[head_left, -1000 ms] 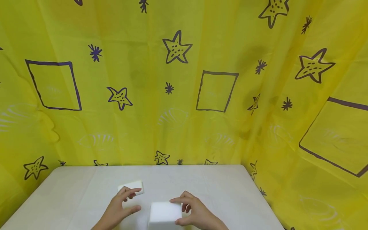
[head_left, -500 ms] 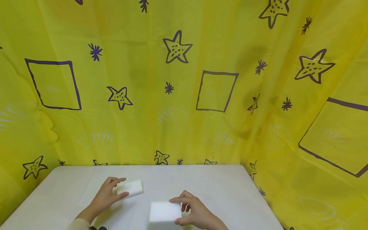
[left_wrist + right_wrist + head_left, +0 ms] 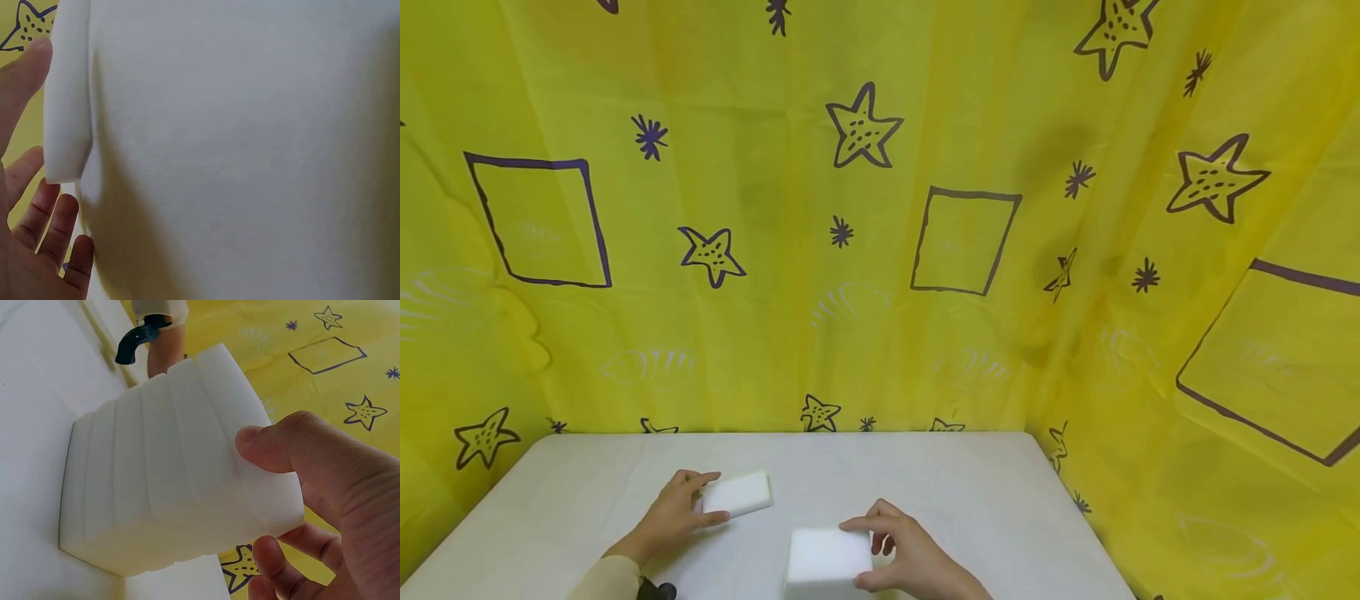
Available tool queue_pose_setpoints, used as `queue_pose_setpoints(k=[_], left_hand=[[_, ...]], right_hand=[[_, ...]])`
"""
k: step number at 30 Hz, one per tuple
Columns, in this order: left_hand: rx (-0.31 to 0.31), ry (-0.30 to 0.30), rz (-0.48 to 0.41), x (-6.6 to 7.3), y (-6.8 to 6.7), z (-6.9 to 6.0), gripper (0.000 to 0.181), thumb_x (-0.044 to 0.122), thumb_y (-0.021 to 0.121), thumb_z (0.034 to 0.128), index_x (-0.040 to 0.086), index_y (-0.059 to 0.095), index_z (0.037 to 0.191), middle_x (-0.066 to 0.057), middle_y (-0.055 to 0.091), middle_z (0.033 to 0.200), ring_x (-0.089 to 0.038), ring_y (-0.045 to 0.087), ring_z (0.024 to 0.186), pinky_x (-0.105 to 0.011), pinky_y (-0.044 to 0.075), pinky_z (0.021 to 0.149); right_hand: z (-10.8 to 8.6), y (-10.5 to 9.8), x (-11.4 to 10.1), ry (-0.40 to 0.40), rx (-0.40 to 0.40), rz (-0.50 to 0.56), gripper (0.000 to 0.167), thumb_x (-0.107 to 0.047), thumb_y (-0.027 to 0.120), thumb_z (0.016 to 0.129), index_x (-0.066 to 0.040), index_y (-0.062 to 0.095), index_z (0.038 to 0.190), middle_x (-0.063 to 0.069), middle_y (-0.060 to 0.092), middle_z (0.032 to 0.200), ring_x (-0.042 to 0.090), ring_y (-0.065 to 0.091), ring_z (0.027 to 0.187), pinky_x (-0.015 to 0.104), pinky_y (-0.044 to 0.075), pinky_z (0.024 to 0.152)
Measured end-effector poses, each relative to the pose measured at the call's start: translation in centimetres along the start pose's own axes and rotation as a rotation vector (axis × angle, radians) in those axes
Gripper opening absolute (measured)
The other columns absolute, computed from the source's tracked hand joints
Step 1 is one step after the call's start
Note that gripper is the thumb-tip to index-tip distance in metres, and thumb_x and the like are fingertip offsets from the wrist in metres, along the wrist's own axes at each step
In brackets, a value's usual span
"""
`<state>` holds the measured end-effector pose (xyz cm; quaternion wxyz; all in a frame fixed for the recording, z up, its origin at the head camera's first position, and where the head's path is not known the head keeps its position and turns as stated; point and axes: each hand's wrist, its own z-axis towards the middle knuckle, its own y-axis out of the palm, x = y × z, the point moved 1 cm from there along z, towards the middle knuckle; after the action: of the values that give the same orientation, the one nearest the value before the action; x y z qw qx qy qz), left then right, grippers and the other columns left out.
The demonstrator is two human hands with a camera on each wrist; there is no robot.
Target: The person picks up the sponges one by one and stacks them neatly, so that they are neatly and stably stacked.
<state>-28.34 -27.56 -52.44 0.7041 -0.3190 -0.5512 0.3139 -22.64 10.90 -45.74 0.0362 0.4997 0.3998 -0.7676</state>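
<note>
A single white sponge block lies on the table, left of the middle in the head view. My left hand is at its left end, thumb along the near side and forefinger at the far side, pinching it. In the left wrist view the thumb touches the block's edge, and the other fingers stay loosely bent beside it. Near the front, my right hand grips the top of a stack of white sponge blocks. The right wrist view shows several blocks pressed flat together, the thumb on the topmost one.
The white table has rounded far corners. A yellow curtain printed with stars and squares hangs behind and along the sides. A dark strap piece sits on the left wrist beside a pale sleeve.
My left hand moved left and away from the stack, then settled down around the left end of the single block. My right hand keeps its place on the stack.
</note>
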Motion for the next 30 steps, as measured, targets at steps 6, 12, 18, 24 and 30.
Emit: queue_pose_setpoints(k=[6, 12, 18, 24, 30], left_hand=[[0.012, 0.018, 0.036, -0.29, 0.46, -0.24, 0.076, 0.041, 0.086, 0.0699, -0.001, 0.061, 0.128, -0.011, 0.053, 0.107, -0.018, 0.047, 0.088, -0.033, 0.043, 0.076], [0.009, -0.008, 0.026, -0.38, 0.50, -0.25, 0.075, 0.040, 0.087, 0.0700, 0.000, 0.061, 0.128, -0.011, 0.053, 0.108, -0.018, 0.048, 0.089, -0.035, 0.044, 0.078], [0.015, -0.021, 0.018, -0.43, 0.61, -0.36, 0.074, 0.039, 0.087, 0.0699, 0.000, 0.061, 0.128, -0.011, 0.053, 0.109, -0.019, 0.050, 0.091, -0.038, 0.045, 0.080], [0.001, -0.054, 0.009, -0.32, 0.51, -0.50, 0.075, 0.041, 0.085, 0.0711, 0.000, 0.060, 0.129, -0.012, 0.052, 0.110, -0.020, 0.053, 0.092, -0.040, 0.046, 0.082], [0.001, -0.069, -0.017, -0.26, 0.50, -0.63, 0.075, 0.041, 0.085, 0.0714, 0.000, 0.060, 0.129, -0.013, 0.051, 0.110, -0.022, 0.056, 0.094, -0.040, 0.047, 0.083]], right_hand=[[-0.02, 0.05, 0.00, 0.006, 0.002, -0.001, 0.047, -0.021, 0.081, 0.080, -0.019, 0.068, 0.125, -0.011, 0.051, 0.098, 0.000, 0.050, 0.078, 0.021, 0.045, 0.074], [0.01, 0.07, 0.00, 0.008, 0.006, -0.003, 0.047, -0.021, 0.082, 0.079, -0.019, 0.068, 0.125, -0.011, 0.051, 0.098, -0.001, 0.049, 0.078, 0.021, 0.045, 0.073], [0.01, 0.10, -0.01, -0.023, 0.006, -0.023, 0.048, -0.021, 0.081, 0.080, -0.018, 0.068, 0.126, -0.011, 0.051, 0.098, -0.003, 0.049, 0.077, 0.020, 0.046, 0.073], [0.01, 0.10, -0.12, -0.005, 0.006, -0.011, 0.047, -0.021, 0.081, 0.080, -0.018, 0.068, 0.125, -0.011, 0.051, 0.098, -0.002, 0.049, 0.078, 0.021, 0.045, 0.073], [0.01, 0.04, -0.26, 0.011, -0.002, 0.004, 0.048, -0.022, 0.081, 0.080, -0.017, 0.068, 0.126, -0.011, 0.051, 0.098, -0.001, 0.049, 0.079, 0.021, 0.045, 0.073]])
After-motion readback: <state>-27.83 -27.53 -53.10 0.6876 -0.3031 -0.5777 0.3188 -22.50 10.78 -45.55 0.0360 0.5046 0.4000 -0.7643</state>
